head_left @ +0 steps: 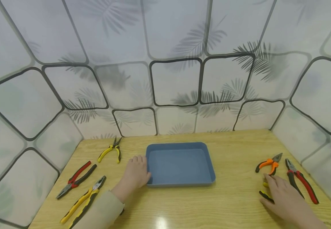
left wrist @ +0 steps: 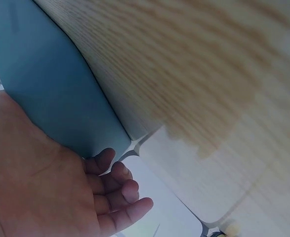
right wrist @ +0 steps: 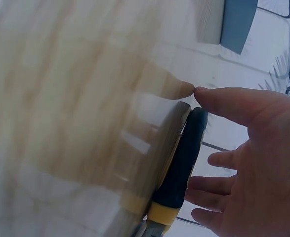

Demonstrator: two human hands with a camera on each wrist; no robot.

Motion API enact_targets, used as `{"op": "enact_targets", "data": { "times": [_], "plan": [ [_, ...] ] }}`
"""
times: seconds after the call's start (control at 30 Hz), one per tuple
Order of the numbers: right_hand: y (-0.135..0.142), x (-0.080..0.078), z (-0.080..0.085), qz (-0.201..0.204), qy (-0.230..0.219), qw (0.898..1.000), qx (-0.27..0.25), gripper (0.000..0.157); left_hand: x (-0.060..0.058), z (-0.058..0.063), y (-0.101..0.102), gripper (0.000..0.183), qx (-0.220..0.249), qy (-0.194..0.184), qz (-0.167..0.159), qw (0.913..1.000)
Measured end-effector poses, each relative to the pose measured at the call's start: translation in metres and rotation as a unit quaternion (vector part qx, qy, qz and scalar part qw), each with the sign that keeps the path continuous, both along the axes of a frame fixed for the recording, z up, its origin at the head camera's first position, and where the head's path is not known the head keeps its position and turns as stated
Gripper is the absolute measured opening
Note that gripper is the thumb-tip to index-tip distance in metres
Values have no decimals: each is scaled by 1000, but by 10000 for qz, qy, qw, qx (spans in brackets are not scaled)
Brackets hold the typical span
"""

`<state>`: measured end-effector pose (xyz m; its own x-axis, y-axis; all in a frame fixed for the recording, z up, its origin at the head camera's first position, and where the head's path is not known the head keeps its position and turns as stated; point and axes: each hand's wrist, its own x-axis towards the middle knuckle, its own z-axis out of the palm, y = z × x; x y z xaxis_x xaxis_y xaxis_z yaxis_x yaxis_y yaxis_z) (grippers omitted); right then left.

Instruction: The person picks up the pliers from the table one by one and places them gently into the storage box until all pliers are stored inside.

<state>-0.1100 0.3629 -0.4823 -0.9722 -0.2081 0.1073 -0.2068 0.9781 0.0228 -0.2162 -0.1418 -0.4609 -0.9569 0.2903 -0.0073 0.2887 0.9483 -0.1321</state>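
Note:
My left hand [head_left: 137, 171] is at the left side of a shallow blue tray [head_left: 179, 185], its thumb at the rim. In the left wrist view the loosely bent fingers [left wrist: 117, 185] lie beside the tray's outer wall [left wrist: 61, 79]. Over at the right, my right hand [head_left: 285, 197] hovers low above pliers with yellow and black handles [head_left: 266, 196], covering most of them. The right wrist view shows one dark handle [right wrist: 184, 158] between the spread thumb and the relaxed fingers, with the thumb tip down at the tabletop.
Beyond the right hand lie orange-handled pliers [head_left: 271, 163] and red-and-black pliers [head_left: 304, 183]. On the left are small yellow pliers [head_left: 108, 152], red-and-black long-nose pliers [head_left: 75, 181] and large yellow-and-black pliers [head_left: 82, 202]. Patterned walls [head_left: 177, 82] enclose the wooden table [head_left: 234, 152].

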Motion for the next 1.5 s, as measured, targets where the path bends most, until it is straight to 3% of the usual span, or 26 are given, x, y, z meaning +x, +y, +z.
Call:
{"op": "enact_targets", "data": {
  "times": [0.47,0.93,1.27,1.5],
  "plan": [
    [10,0,-6,-294,-394,9986,-213,85,1,-2,-1,60,29,70,-12,10000],
    [15,-1,-5,-810,-1453,9855,-323,93,-2,-4,-4,58,-7,32,2,10000],
    [17,-3,-6,-863,-1570,9832,-342,92,0,-1,-2,58,31,-65,42,10000],
    [16,-2,-5,-833,-1531,9841,-354,82,1,1,-1,57,75,-25,21,10000]
  ]
}}
